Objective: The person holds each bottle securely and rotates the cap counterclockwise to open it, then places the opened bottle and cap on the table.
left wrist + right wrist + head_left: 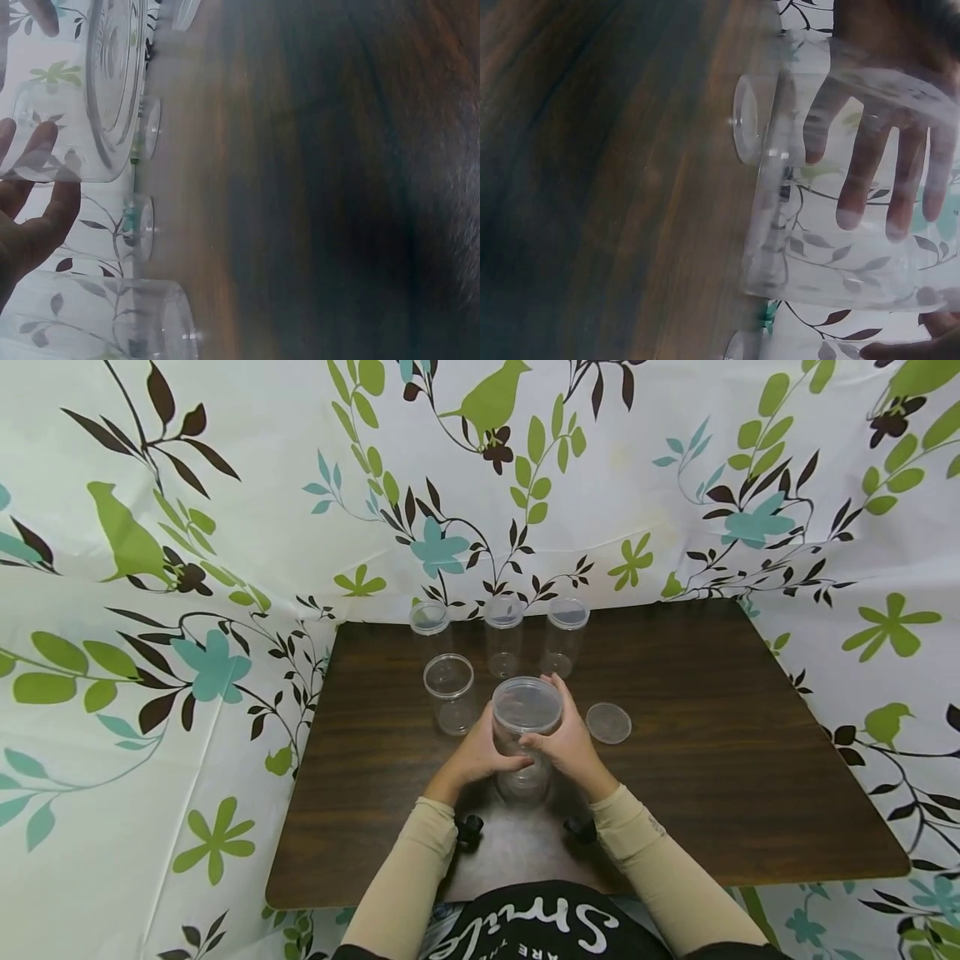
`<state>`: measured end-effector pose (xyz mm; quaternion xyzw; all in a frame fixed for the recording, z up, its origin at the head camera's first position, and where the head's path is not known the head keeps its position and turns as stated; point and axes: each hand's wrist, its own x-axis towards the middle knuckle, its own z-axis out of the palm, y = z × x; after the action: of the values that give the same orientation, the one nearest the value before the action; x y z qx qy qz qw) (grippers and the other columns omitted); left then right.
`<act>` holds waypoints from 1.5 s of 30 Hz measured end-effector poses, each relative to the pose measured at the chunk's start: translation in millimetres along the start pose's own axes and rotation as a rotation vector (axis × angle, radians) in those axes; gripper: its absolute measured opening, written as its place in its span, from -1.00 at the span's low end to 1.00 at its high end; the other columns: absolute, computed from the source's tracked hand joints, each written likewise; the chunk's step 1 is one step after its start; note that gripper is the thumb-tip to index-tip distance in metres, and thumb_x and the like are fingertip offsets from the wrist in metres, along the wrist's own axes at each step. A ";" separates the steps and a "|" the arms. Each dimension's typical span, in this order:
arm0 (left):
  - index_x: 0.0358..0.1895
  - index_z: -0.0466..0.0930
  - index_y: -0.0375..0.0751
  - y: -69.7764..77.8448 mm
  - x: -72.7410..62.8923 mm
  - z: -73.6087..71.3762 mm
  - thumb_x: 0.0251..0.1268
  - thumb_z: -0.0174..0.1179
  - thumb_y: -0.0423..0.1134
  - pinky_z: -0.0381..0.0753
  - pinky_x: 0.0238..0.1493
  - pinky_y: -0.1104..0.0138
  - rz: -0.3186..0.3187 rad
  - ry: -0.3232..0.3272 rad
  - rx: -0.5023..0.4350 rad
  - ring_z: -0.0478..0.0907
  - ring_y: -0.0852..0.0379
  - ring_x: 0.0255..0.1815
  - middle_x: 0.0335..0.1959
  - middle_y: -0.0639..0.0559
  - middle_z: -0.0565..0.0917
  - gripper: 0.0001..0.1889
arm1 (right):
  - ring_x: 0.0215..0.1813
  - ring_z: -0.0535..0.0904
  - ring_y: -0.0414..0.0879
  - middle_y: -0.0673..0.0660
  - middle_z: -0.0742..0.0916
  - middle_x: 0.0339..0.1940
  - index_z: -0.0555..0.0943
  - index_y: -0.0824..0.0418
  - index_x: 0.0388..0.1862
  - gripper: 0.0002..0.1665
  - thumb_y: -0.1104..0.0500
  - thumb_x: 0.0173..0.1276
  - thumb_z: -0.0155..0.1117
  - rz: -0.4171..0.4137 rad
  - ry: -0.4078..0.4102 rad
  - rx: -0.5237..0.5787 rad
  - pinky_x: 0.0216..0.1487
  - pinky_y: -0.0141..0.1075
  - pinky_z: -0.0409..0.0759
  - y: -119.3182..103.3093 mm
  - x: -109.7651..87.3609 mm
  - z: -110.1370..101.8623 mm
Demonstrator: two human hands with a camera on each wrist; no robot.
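Observation:
Both hands hold a clear plastic jar (522,783) upright between them, near the middle of the table. A translucent lid (527,703) sits on its top. My left hand (480,753) grips the left side, thumb across the near face. On the other side my right hand (572,739) grips the jar, its fingers seen through the clear wall in the right wrist view. The left wrist view shows the jar's base (112,90) raised off the tabletop. To the right of the right hand a loose round lid (609,723) lies flat.
An open jar (453,714) without a lid stands left of the hands. Behind are three lidded jars in a row: left (431,639), middle (504,647) and right (562,643). The dark wooden table (720,760) meets a patterned cloth (645,468) at the back.

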<state>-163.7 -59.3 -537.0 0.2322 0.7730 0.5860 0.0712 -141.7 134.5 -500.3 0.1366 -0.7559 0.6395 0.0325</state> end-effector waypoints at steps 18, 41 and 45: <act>0.63 -0.14 -0.10 8.1 -2.4 -7.0 -0.07 0.60 -0.32 0.29 0.43 0.10 0.030 -0.259 -0.038 0.33 0.03 0.40 0.47 -0.10 0.31 0.25 | 0.47 0.36 0.08 0.22 0.38 0.53 0.03 0.30 0.63 0.33 -0.23 0.15 0.56 -0.049 -0.819 0.448 0.39 -0.11 0.41 24.9 45.5 -58.0; 0.59 -0.02 -0.14 0.5 -1.0 -0.5 -0.16 0.64 -0.33 0.19 0.49 0.10 -0.017 -0.066 -0.051 0.33 0.03 0.42 0.39 -0.11 0.42 0.22 | 0.45 0.34 -0.16 0.54 0.17 0.53 -0.11 0.44 0.61 0.45 -0.26 0.10 0.51 -0.161 -0.225 0.423 0.33 -0.38 0.42 27.8 13.2 -43.7; 0.58 -0.01 -0.14 -4.1 -0.2 1.0 -0.18 0.66 -0.32 0.21 0.49 0.10 -0.021 -0.022 -0.008 0.32 0.03 0.43 0.39 -0.10 0.40 0.22 | 0.51 0.23 0.04 0.56 0.16 0.53 -0.12 0.42 0.62 0.54 -0.42 -0.01 0.43 -0.183 -0.074 0.185 0.50 -0.18 0.23 21.2 -4.7 -27.5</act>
<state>-164.2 -59.4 -541.1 0.2302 0.7721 0.5859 0.0868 -145.9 165.2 -516.6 0.2309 -0.6787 0.6954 0.0499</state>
